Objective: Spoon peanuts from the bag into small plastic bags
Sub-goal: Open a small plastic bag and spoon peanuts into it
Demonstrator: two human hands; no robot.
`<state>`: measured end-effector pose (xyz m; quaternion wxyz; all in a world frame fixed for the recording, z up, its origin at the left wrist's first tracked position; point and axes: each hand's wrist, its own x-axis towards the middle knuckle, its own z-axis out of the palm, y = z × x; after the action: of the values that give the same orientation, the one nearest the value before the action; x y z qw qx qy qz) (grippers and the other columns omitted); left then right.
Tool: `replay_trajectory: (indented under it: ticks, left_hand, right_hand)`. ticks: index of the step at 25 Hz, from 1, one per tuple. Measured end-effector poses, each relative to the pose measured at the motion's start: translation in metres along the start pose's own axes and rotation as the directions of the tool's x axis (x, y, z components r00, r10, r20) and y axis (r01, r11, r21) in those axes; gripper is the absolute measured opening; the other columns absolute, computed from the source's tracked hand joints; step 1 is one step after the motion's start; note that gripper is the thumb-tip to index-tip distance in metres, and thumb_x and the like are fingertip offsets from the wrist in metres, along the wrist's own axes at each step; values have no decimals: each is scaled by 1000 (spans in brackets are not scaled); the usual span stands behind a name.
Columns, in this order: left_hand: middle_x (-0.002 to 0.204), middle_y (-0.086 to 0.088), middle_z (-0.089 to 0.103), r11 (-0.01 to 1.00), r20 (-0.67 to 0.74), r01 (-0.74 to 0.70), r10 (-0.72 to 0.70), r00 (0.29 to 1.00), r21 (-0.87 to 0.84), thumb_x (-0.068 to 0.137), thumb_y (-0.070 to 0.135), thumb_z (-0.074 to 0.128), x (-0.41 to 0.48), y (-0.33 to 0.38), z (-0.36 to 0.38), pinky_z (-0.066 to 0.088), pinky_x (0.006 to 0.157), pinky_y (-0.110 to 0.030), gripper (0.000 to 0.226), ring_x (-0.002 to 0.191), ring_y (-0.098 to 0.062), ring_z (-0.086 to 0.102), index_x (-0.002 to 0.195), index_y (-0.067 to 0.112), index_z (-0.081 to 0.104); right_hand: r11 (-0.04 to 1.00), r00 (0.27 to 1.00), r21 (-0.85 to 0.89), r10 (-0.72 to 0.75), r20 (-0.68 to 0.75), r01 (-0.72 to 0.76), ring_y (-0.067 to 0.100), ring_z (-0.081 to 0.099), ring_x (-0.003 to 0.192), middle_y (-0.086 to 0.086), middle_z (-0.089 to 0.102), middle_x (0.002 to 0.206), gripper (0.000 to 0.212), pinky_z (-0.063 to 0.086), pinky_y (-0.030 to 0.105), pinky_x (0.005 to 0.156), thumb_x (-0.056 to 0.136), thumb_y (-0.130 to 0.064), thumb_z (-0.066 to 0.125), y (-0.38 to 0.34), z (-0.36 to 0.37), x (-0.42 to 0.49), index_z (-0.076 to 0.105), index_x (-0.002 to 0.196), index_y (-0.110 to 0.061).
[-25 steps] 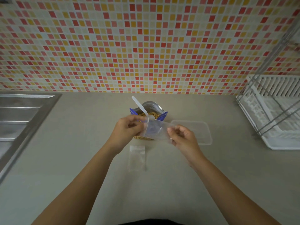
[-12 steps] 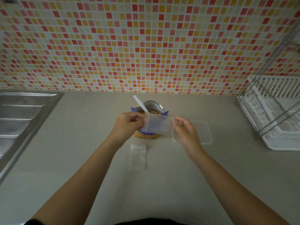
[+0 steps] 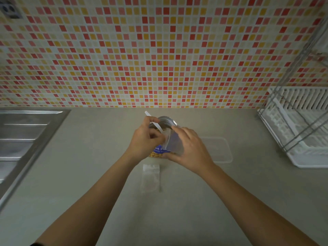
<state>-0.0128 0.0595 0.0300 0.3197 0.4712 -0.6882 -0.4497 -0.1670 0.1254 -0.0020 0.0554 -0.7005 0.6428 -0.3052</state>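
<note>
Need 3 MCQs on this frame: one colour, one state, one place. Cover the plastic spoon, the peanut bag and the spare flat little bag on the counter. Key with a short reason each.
1. What colour is the plastic spoon?
A. red
B. white
C. black

2. The blue, silver-lined peanut bag is:
A. sealed
B. lying flat
C. standing open

3. The flat clear small plastic bag lies:
A. on the grey counter, on the person's side of the peanut bag
B. inside the peanut bag
C. draped over the spoon

Key:
1 B, its handle shows white.
2 C, the silver lining shows at its mouth, with the spoon standing in it.
3 A, it lies flat on bare counter, nearer the camera than the peanut bag.
</note>
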Motion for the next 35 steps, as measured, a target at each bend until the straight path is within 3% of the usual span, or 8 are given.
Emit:
replay_trajectory:
  ticks: [5, 10, 13, 16, 19, 26, 30, 35]
  left_hand:
    - [74, -9, 71, 999, -12, -44, 44, 999, 15, 79, 6, 67, -1, -1, 6, 47, 58, -3, 41, 65, -5, 65, 105, 27, 43]
    - [75, -4, 72, 1000, 25, -12, 12, 1000, 27, 82, 25, 67, -2, -3, 3, 51, 68, -17, 32, 75, -13, 66, 107, 27, 48]
    - [74, 4, 63, 993, -232, -39, 65, 971, 114, 85, 32, 62, 10, -3, -1, 44, 57, -12, 22, 66, -8, 58, 101, 18, 57]
    - [93, -5, 63, 980, -403, 182, -133, 905, 85, 86, 41, 58, 49, -11, -10, 47, 72, -23, 44, 81, -14, 58, 115, 8, 58]
    - [108, -8, 63, 935, -252, 351, -328, 910, 51, 84, 46, 61, 85, -16, -11, 46, 87, -36, 49, 106, -26, 57, 114, 7, 60]
    - [81, -9, 67, 867, 97, -64, 17, 995, 495, 90, 36, 53, 79, -14, -13, 46, 61, -22, 33, 73, -19, 61, 95, 8, 68]
    - [74, -3, 66, 880, 5, -198, 217, 976, 433, 93, 30, 49, 68, -1, -34, 39, 56, -7, 30, 62, -10, 58, 92, 5, 65]
    - [74, -4, 64, 824, 86, -337, 336, 938, 456, 96, 25, 44, 64, 10, -52, 44, 63, -19, 28, 66, -15, 59, 96, 6, 65]
  right_hand:
    - [999, 999, 39, -16, -31, 17, 21, 51, 112, 3, 57, 121, 67, 41, 30, 95, 70, -50, 70, 3, 0, 2, 52, 124, -15]
    - [991, 994, 124, -28, -107, 42, 13, 56, 96, -5, 62, 103, 43, 40, 18, 82, 69, -34, 74, 6, 1, 3, 60, 107, -19]
    - [936, 980, 349, 116, -164, -53, 4, 59, 95, -9, 65, 101, 45, 45, 14, 82, 67, -33, 77, 12, 2, 6, 60, 106, -21]
    - [836, 953, 521, 274, -127, -171, 4, 60, 97, -7, 66, 103, 47, 44, 9, 81, 67, -35, 79, 20, 3, 15, 59, 107, -22]
    - [766, 936, 583, 352, -28, -271, 4, 59, 97, -13, 64, 102, 46, 44, 6, 77, 66, -40, 78, 22, 5, 25, 56, 106, -29]
    - [767, 930, 537, 350, 110, -352, -3, 56, 95, -16, 61, 102, 45, 44, 7, 72, 69, -38, 77, 29, 8, 33, 54, 107, -29]
    - [782, 937, 520, 321, 137, -344, 2, 59, 95, -11, 64, 103, 45, 43, 3, 71, 68, -38, 78, 35, 10, 30, 56, 105, -29]
    - [787, 942, 517, 291, 168, -336, 7, 61, 98, -9, 65, 106, 45, 50, 19, 80, 67, -41, 78, 39, 13, 27, 56, 106, -30]
